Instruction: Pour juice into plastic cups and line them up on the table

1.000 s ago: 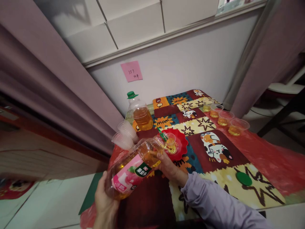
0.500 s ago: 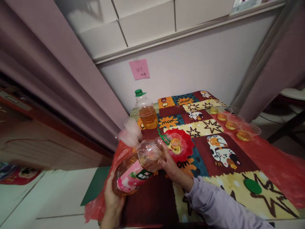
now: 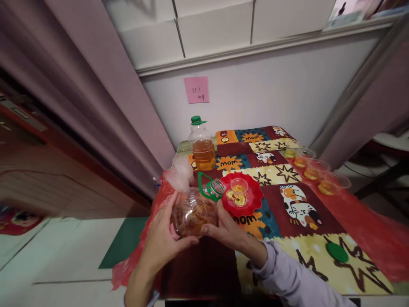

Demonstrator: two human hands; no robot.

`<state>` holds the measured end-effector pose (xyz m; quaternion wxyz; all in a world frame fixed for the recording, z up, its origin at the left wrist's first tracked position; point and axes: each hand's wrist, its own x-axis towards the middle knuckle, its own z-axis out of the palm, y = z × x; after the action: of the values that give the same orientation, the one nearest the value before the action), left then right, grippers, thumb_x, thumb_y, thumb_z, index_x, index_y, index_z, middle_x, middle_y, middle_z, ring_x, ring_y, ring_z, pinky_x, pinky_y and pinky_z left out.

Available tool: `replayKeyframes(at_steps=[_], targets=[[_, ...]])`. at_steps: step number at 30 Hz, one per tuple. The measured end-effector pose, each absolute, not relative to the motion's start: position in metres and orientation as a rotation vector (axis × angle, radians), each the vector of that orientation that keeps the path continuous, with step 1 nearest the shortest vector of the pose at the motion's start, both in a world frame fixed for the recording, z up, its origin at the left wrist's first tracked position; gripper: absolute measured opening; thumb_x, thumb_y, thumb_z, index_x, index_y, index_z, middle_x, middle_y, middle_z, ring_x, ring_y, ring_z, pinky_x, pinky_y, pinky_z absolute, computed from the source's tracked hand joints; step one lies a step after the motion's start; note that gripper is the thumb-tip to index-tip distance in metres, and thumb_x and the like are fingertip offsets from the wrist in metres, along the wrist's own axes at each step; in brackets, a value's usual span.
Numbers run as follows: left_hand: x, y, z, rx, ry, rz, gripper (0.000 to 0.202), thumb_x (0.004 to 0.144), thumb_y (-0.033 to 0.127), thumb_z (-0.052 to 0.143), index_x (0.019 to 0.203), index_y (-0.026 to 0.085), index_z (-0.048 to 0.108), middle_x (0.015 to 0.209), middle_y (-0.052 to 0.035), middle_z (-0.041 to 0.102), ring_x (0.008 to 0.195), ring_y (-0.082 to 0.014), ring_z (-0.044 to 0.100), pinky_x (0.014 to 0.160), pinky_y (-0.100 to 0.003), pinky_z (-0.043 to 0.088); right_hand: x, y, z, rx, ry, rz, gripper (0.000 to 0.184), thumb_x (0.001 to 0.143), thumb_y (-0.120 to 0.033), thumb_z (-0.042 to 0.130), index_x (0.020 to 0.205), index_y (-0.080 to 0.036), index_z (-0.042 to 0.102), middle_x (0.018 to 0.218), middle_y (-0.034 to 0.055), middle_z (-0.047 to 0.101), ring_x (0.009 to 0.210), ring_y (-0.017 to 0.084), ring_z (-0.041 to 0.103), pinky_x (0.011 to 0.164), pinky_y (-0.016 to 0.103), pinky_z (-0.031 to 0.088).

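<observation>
Both my hands grip a large clear juice bottle [image 3: 195,209] with amber drink in it, near the table's front left. My left hand [image 3: 166,238] wraps its left side and my right hand [image 3: 227,228] holds its right side. Its open neck with a green ring and handle [image 3: 213,187] points toward a small plastic cup [image 3: 239,187] with amber drink, standing on a red plate [image 3: 252,198]. A green cap [image 3: 337,251] lies on the cloth at the right.
A second bottle [image 3: 202,147] with a green cap stands at the back left. Stacked empty cups [image 3: 180,172] lie beside it. Several filled cups [image 3: 315,170] line the right side. The table [image 3: 297,221] has a patterned cloth over red plastic; curtains hang on both sides.
The bottle has swung up from a steep tilt toward upright, its neck drawn back from the cup. My left hand slid from its base to its side.
</observation>
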<state>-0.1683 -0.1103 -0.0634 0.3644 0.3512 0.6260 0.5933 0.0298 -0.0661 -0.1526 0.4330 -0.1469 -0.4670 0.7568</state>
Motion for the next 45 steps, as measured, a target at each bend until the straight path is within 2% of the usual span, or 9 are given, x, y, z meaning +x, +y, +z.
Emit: replayKeyframes(at_steps=[6, 12, 14, 21, 25, 29, 36, 39, 45], targets=[[-0.182, -0.115, -0.076, 0.752, 1.512, 1.548, 0.084, 0.045, 0.012, 0.114, 0.122, 0.023, 0.085, 0.147, -0.0177, 0.08, 0.169, -0.0445, 0.05, 0.115, -0.035, 0.059, 0.052, -0.06, -0.14, -0.429, -1.506, 1.669, 0.095, 0.092, -0.064, 0.096, 0.17, -0.032, 0.053, 0.169, 0.0155, 0.066, 0.154, 0.042, 0.066, 0.128, 0.07, 0.054], [-0.19, -0.122, -0.086, 1.045, 1.613, 1.494, 0.101, 0.025, 0.016, 0.118, 0.121, 0.028, 0.087, 0.15, -0.0158, 0.08, 0.167, -0.0478, 0.052, 0.128, -0.047, 0.052, 0.116, -0.007, -0.155, -1.086, -1.724, 0.811, 0.077, 0.095, -0.064, 0.09, 0.159, -0.026, 0.07, 0.17, 0.0206, 0.065, 0.164, 0.047, 0.056, 0.138, 0.071, 0.043], [-0.19, -0.123, -0.087, 1.071, 1.599, 1.497, 0.105, 0.021, 0.015, 0.117, 0.12, 0.028, 0.088, 0.151, -0.0157, 0.08, 0.167, -0.0488, 0.051, 0.13, -0.049, 0.05, 0.136, 0.013, -0.156, -1.304, -1.869, 0.592, 0.079, 0.092, -0.06, 0.092, 0.158, -0.021, 0.07, 0.169, 0.0249, 0.065, 0.161, 0.049, 0.059, 0.135, 0.07, 0.046], [-0.201, -0.127, -0.097, 0.913, 1.552, 1.579, 0.079, 0.052, 0.041, 0.117, 0.124, 0.028, 0.085, 0.148, -0.015, 0.08, 0.168, -0.0434, 0.051, 0.117, -0.04, 0.06, 0.135, 0.026, -0.147, -1.737, -2.187, 0.428, 0.073, 0.096, -0.049, 0.088, 0.157, -0.012, 0.069, 0.157, 0.0293, 0.074, 0.145, 0.046, 0.073, 0.123, 0.057, 0.056], [-0.226, -0.129, -0.12, 1.422, 1.761, 1.457, 0.132, 0.025, 0.064, 0.115, 0.146, 0.026, 0.078, 0.148, -0.0146, 0.081, 0.148, -0.0495, 0.069, 0.119, -0.049, 0.06, 0.123, 0.024, -0.142, -1.786, -2.119, 0.424, 0.055, 0.097, -0.046, 0.085, 0.142, -0.016, 0.076, 0.144, 0.0236, 0.081, 0.131, 0.042, 0.08, 0.111, 0.05, 0.06], [-0.246, -0.131, -0.135, 1.722, 1.833, 1.318, 0.126, 0.057, 0.085, 0.097, 0.164, 0.026, 0.064, 0.154, -0.0157, 0.078, 0.136, -0.0476, 0.077, 0.106, -0.053, 0.068, 0.136, 0.019, -0.13, -1.792, -1.999, 0.426, 0.053, 0.1, -0.052, 0.08, 0.142, -0.019, 0.076, 0.141, 0.0183, 0.084, 0.125, 0.037, 0.082, 0.103, 0.043, 0.063], [-0.238, -0.139, -0.133, 1.804, 1.931, 1.277, 0.114, 0.077, 0.087, 0.086, 0.172, 0.031, 0.059, 0.16, -0.0136, 0.075, 0.135, -0.0439, 0.079, 0.103, -0.051, 0.07, 0.247, -0.018, -0.123, -1.675, -1.58, 0.375, 0.066, 0.089, -0.064, 0.082, 0.136, -0.018, 0.08, 0.122, 0.0158, 0.089, 0.101, 0.034, 0.086, 0.091, 0.045, 0.066], [-0.245, -0.136, -0.135, 1.857, 1.956, 1.234, 0.113, 0.077, 0.089, 0.085, 0.171, 0.032, 0.06, 0.161, -0.0122, 0.075, 0.131, -0.0439, 0.081, 0.102, -0.053, 0.071, 0.31, -0.04, -0.132, -1.86, -1.434, 0.218, 0.072, 0.085, -0.073, 0.08, 0.133, -0.019, 0.082, 0.11, 0.014, 0.09, 0.096, 0.035, 0.086, 0.085, 0.045, 0.066], [-0.255, -0.131, -0.138, 1.855, 1.939, 1.21, 0.118, 0.072, 0.091, 0.087, 0.171, 0.033, 0.059, 0.151, -0.0104, 0.081, 0.124, -0.046, 0.083, 0.096, -0.056, 0.073, 0.399, -0.069, -0.158, -2.182, -1.176, 0.06, 0.084, 0.079, -0.078, 0.079, 0.135, -0.015, 0.082, 0.121, 0.0229, 0.09, 0.111, 0.046, 0.086, 0.093, 0.053, 0.066]])
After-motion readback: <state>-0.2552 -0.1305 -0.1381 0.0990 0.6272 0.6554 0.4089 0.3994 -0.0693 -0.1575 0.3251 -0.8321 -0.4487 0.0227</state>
